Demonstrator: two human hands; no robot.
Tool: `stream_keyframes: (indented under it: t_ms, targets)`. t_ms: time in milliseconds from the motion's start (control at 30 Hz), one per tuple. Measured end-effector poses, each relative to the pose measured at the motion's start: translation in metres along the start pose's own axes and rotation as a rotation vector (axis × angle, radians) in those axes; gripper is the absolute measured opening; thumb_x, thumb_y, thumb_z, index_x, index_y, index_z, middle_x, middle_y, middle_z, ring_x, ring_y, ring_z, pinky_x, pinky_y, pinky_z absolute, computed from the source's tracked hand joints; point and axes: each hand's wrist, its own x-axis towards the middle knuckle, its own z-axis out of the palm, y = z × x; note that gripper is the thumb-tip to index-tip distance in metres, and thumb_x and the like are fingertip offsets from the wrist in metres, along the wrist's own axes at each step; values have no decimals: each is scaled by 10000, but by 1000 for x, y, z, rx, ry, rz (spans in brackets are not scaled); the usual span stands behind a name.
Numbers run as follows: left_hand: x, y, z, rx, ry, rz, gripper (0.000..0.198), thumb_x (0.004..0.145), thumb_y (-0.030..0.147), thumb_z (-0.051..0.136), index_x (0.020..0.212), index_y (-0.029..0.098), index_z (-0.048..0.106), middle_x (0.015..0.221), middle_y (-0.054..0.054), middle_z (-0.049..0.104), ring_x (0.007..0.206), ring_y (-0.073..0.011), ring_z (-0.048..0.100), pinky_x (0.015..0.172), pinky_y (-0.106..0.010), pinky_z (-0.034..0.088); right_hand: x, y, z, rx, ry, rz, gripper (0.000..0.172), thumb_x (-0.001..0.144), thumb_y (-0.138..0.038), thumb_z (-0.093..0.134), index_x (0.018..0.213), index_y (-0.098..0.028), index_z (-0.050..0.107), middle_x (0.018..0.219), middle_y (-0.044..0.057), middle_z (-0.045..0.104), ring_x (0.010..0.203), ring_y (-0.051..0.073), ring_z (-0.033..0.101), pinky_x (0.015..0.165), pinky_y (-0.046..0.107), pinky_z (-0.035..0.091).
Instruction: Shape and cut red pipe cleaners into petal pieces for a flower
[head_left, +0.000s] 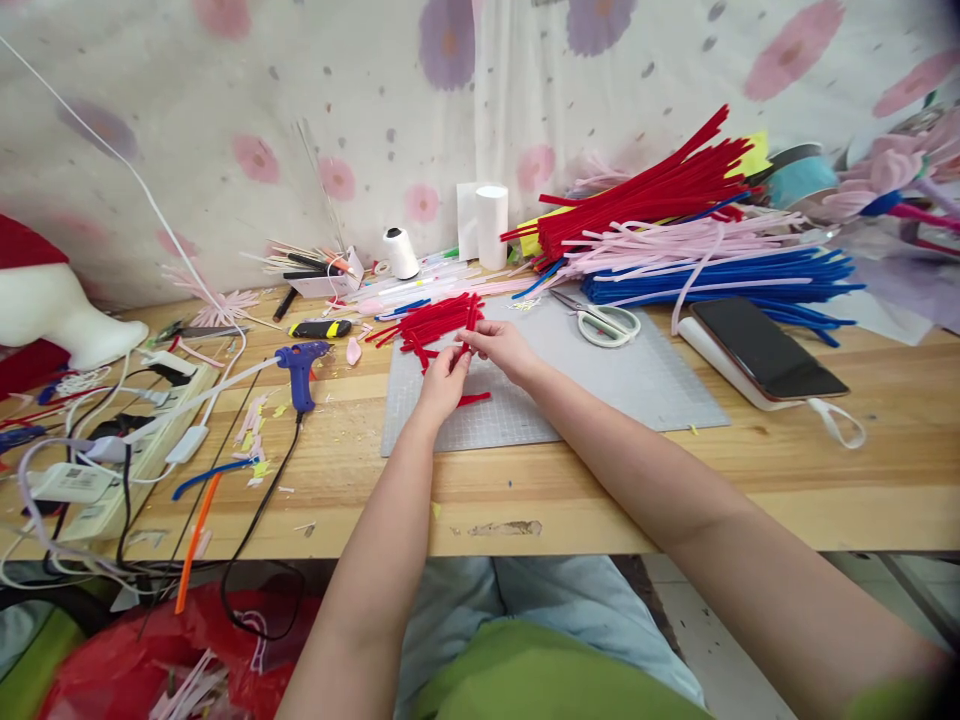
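Both my hands meet above a grey cutting mat (630, 385), fingers closed on short red pipe cleaners. My left hand (446, 378) pinches them from below, and my right hand (501, 347) grips near their upper part. One held red pipe cleaner (472, 318) points up between the fingers; the fingertips hide how the pieces join. Just behind my hands lies a pile of cut red pipe cleaners (435, 322). A single short red piece (474, 399) rests on the mat in front of my left hand. Scissors with pale handles (609, 326) lie right of my right hand.
A blue glue gun (300, 372) and a yellow-black utility knife (320, 329) lie to the left, near a power strip (142, 450) with tangled cables. Bundles of red (645, 200), pink and blue pipe cleaners (720, 275) fill the back right. A phone (769, 345) lies at right.
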Motion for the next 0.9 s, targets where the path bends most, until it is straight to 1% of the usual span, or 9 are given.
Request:
stream_keyframes:
  t_ms: [67, 133, 267, 433, 533, 633, 767, 833, 900]
  targets:
    - [0, 1, -1, 55, 8, 48, 199, 836, 312, 447, 874, 175, 586, 826, -28, 636, 736, -115, 571, 688, -231, 439, 1, 2, -1, 34, 82, 9, 211, 630, -359, 676, 609, -155, 628, 492, -39, 499, 441, 41, 364, 428, 187, 282]
    - [-2, 4, -2, 158, -8, 68, 248, 861, 318, 391, 894, 176, 592, 883, -49, 642, 815, -144, 577, 742, -259, 433, 3, 4, -2, 95, 89, 57, 196, 640, -344, 679, 626, -152, 641, 502, -29, 517, 447, 43, 392, 435, 184, 306]
    - [-7, 14, -2, 399, -43, 73, 313, 885, 290, 312, 916, 166, 598, 927, -91, 646, 862, -193, 583, 784, -309, 418, 7, 9, -5, 271, 119, 190, 129, 679, -257, 663, 623, -142, 645, 554, 3, 568, 481, 50, 449, 476, 180, 379]
    - [-5, 25, 2, 506, -70, 89, 299, 881, 261, 313, 880, 186, 603, 947, -79, 647, 886, -197, 587, 788, -297, 418, 16, 9, -6, 333, 250, 281, 124, 693, -162, 629, 573, -131, 620, 580, 11, 589, 436, 29, 383, 413, 171, 330]
    - [-4, 25, 3, 516, -74, 80, 282, 873, 263, 333, 856, 189, 604, 923, -77, 644, 872, -201, 588, 778, -307, 425, 18, 9, -7, 331, 280, 295, 130, 691, -151, 619, 563, -131, 611, 562, 9, 580, 428, 29, 365, 404, 175, 309]
    - [-4, 22, 2, 365, -75, 20, 286, 875, 293, 341, 834, 182, 601, 853, -68, 637, 821, -185, 592, 753, -303, 444, 16, 9, -9, 268, 233, 230, 130, 681, -182, 631, 560, -136, 616, 512, -2, 545, 437, 38, 371, 415, 181, 297]
    - [-6, 19, 1, -122, -107, -185, 377, 893, 409, 270, 941, 166, 555, 704, -32, 592, 579, -122, 569, 599, -270, 477, 10, 7, -8, 160, 91, 157, 182, 637, -251, 673, 516, -142, 591, 470, -20, 508, 428, 37, 351, 420, 194, 264]
    - [-5, 19, 0, -295, -131, -230, 349, 878, 426, 325, 934, 156, 538, 693, -22, 582, 519, -94, 544, 558, -249, 475, 9, 6, -7, 122, 60, 122, 220, 612, -280, 690, 489, -148, 565, 446, -35, 476, 421, 36, 328, 419, 197, 244]
    - [-4, 20, 0, -369, -148, -225, 271, 852, 394, 416, 866, 150, 533, 685, -9, 568, 482, -65, 513, 523, -219, 459, 9, 5, -5, 96, 53, 93, 215, 602, -311, 693, 510, -150, 583, 459, -37, 479, 429, 37, 333, 425, 197, 245]
